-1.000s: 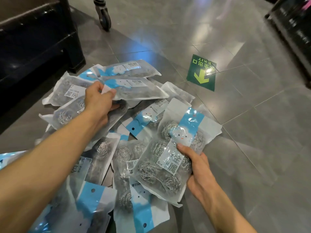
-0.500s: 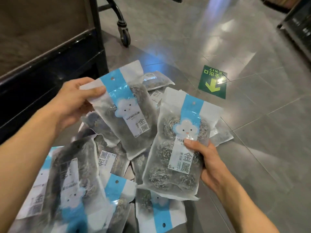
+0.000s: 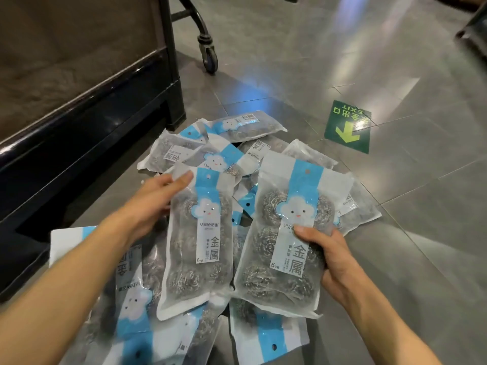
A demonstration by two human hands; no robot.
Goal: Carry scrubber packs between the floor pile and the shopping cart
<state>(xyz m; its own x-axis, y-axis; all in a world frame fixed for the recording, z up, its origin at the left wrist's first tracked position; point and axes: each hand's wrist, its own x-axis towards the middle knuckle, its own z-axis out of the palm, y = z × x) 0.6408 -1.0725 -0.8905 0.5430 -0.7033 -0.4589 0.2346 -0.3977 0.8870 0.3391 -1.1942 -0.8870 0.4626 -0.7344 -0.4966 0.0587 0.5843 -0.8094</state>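
Scourer packs, two held up mid-frame in the head view, side by side w/ bottom corners touching. Left pack (image 3: 200, 241) is gripped by the left hand (image 3: 150, 204) at its upper left edge, thumb (image 3: 181, 178) laid over the front near the top. Right pack (image 3: 288, 233) is held by the right hand (image 3: 329, 259), thumb pressed on the label, fingers curled behind. Both upright, blue strip & cloud face toward camera. Pile of same packs (image 3: 232, 143) lies on grey tile floor (image 3: 395, 233) beneath & around. Green exit sticker (image 3: 347, 126) upper right; dark shelf base (image 3: 79, 127) upper left, cart wheel (image 3: 209, 57) top centre.
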